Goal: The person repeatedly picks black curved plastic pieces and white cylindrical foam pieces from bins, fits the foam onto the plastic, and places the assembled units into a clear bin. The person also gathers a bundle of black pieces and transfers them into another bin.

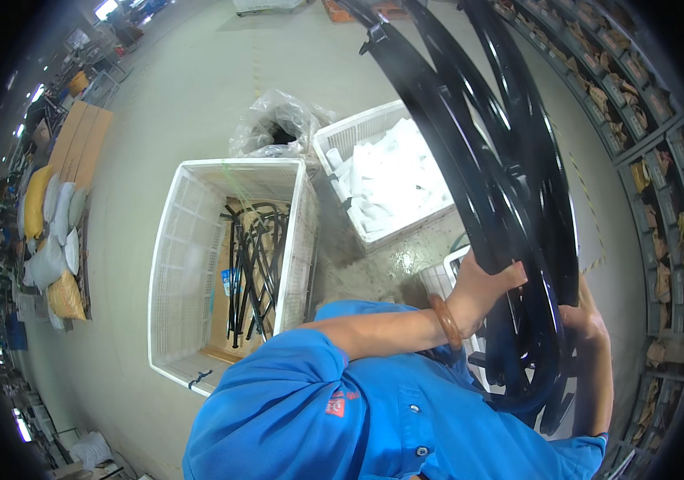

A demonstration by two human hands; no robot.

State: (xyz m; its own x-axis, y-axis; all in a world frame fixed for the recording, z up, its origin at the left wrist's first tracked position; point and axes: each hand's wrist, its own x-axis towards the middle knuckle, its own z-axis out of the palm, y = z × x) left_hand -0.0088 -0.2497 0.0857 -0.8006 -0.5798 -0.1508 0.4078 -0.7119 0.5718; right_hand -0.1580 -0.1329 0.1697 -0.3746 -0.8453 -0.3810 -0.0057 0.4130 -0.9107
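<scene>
A bundle of long, curved, glossy black strips (pixel 470 144) rises in front of me on the right and runs out past the top of the view. My left hand (pixel 478 296) is closed around the bundle's left side, its thumb lying across the strips. On the opposite side, my right hand (pixel 582 316) grips the lower right of the same bundle, its fingers partly hidden behind the strips. The lower ends curl near my waist. Partly covered by the bundle, a white crate (pixel 438 280) stands close to my body.
To the left, a tall white crate (pixel 167 264) holds several thin black bars (pixel 250 272). Beyond it are a clear plastic bag (pixel 258 132) and a white crate (pixel 334 132) of white pieces (pixel 394 180). Shelving with bins (pixel 654 176) lines the right; sacks (pixel 54 256) lie far left.
</scene>
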